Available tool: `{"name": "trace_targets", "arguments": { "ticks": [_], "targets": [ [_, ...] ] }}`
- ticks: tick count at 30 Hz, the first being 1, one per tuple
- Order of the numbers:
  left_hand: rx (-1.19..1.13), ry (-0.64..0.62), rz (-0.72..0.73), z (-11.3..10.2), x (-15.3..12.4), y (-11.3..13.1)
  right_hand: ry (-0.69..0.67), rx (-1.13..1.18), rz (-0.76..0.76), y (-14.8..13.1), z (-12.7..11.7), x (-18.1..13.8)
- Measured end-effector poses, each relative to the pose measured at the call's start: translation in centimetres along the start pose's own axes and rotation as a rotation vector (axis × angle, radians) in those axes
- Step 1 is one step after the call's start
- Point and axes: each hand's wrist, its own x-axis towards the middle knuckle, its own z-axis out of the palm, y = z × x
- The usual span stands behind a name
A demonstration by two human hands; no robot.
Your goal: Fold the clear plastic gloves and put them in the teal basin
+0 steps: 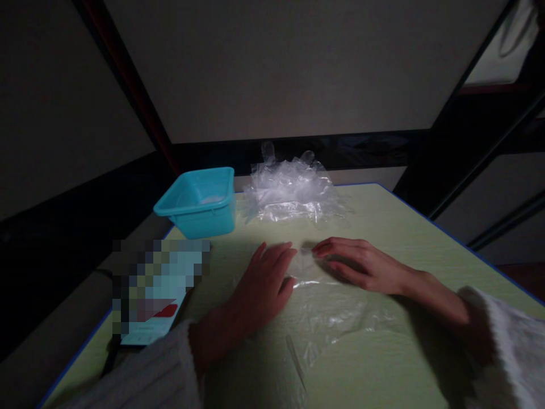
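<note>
A clear, thin disposable plastic glove (336, 318) lies spread on the table in front of me, a finger-shaped piece of it pointing toward the near edge. My left hand (268, 278) rests palm down on its left upper part, fingers stretched out and thumb apart. On the other side, my right hand (357, 264) is held low over the upper right part of the film, fingers extended and slightly bent, thumb apart from them. Its fingertips are close to the film; whether they press on it I cannot tell. Beyond both hands sits a heap of similar clear gloves (293, 187).
A turquoise plastic basket (202, 218) with something whitish inside stands at the back left. Nearer, by my left forearm, is a phone or tablet (170, 289) with a lit, partly blurred screen. The pale yellow-green table (366, 207) has a blue edge and meets a panel behind.
</note>
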Motion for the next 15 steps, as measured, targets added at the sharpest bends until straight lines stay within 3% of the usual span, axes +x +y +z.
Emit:
{"name": "trace_targets", "arguments": {
  "ticks": [4, 10, 15],
  "targets": [
    [0.008, -0.046, 0.073, -0.2, 0.0, 0.2, 0.062, -0.104, 0.091, 1.4, -1.0, -0.7],
    [0.035, 0.028, 0.111, 0.1, 0.1, -0.4, 0.07, -0.13, 0.291, 3.6, -2.0, -1.8],
    [0.043, 0.112, 0.115, 0.4, 0.3, -0.8, 0.015, -0.053, 0.283, 2.9, -1.8, -1.5]
  ]
}}
